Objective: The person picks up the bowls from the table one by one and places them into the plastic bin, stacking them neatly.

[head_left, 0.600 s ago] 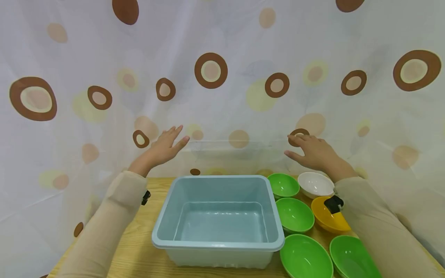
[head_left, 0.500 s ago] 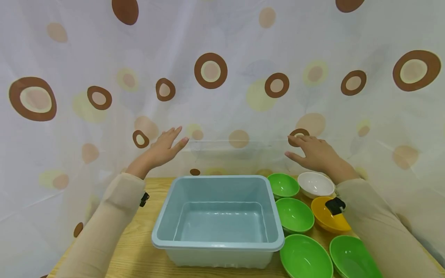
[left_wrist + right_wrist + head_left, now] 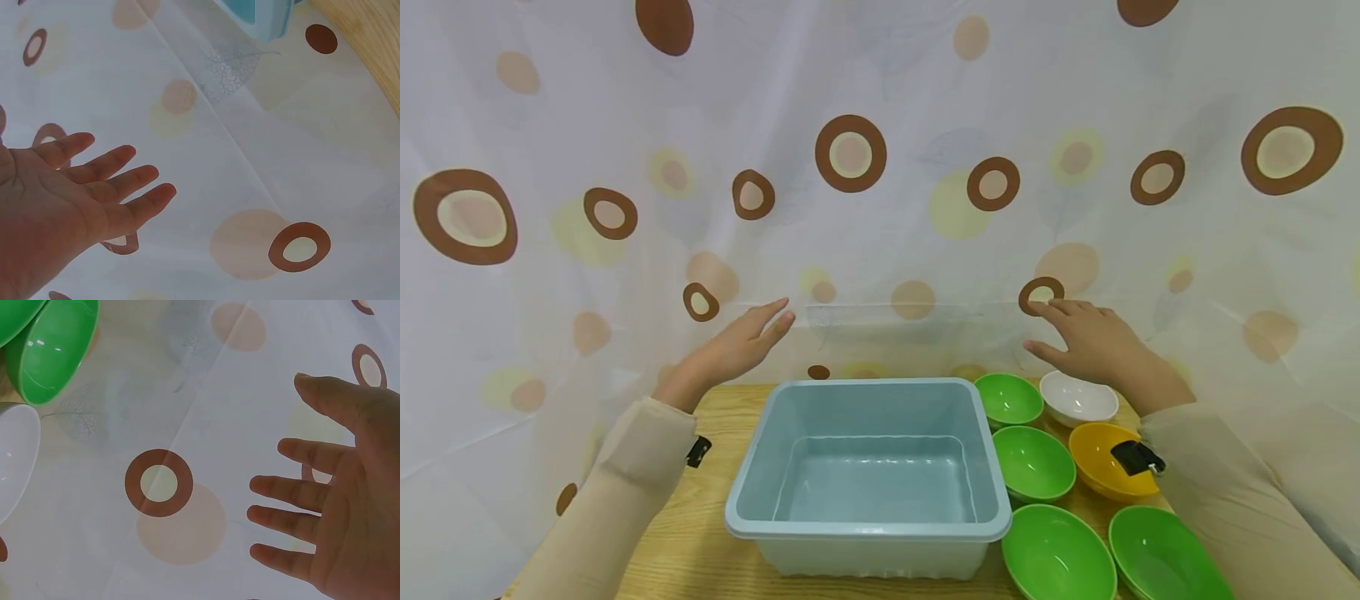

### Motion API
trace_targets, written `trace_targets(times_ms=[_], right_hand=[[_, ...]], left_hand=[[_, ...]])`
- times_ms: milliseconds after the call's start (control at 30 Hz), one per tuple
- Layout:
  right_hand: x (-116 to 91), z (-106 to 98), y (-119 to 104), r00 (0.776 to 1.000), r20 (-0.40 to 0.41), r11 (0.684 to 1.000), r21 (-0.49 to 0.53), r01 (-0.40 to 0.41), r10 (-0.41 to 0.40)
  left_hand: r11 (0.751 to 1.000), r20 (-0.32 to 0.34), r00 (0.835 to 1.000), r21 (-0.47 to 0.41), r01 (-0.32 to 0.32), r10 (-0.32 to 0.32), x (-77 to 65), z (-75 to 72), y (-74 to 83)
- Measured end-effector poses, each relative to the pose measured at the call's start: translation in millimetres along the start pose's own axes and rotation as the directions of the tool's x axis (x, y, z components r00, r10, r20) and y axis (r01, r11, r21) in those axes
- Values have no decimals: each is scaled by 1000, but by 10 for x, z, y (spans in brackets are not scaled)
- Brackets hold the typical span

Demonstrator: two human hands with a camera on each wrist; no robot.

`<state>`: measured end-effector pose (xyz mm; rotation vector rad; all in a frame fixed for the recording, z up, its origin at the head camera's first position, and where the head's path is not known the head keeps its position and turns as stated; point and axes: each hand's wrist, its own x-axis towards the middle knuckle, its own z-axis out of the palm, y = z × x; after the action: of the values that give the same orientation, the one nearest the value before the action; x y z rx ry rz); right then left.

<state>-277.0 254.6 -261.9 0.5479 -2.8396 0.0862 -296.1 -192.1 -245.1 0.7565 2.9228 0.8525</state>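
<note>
My left hand [image 3: 735,343] is raised in the air beyond the back left of a light blue plastic basin [image 3: 868,529], its fingers extended and holding nothing. In the left wrist view the palm of the left hand [image 3: 69,200] shows, fingers spread. My right hand [image 3: 1093,343] hovers above the back bowls, also holding nothing; in the right wrist view the right hand [image 3: 331,500] has its fingers apart. Below it are a white bowl [image 3: 1078,400] and a green bowl [image 3: 1009,400]. Nothing lies inside the basin.
Right of the basin stand more bowls: a green bowl [image 3: 1033,463], an orange bowl [image 3: 1105,458], a front green bowl [image 3: 1060,554] and another green bowl [image 3: 1165,554], partly behind the right sleeve. All rest on a wooden table [image 3: 700,517]. A patterned curtain [image 3: 880,250] hangs behind.
Both hands have lowered slightly and drawn back toward the body, the left also shifting a little left and the right a little right. The basin and bowls stay put.
</note>
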Motion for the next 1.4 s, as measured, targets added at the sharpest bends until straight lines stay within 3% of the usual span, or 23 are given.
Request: trace_targets(times_ms=[233,533,967,1400], right_hand=[[-109,-20,-45,1000,-10,1000,-3,17,-17],[-210,22,-75,1000,0,1000,-9,14,-14],[-396,83,-191,999,-13,999,-1,33,-33],[-568,141,-208,1000,-2,1000,23,10,-10]], left_hand=[[1000,16,1000,-18,-6,6,-103,30,-58],[997,37,998,-66,45,-43,-263,100,-68],[967,45,981,-165,193,-188,-438,290,-171],[944,13,961,-183,275,-277,-571,498,-273]])
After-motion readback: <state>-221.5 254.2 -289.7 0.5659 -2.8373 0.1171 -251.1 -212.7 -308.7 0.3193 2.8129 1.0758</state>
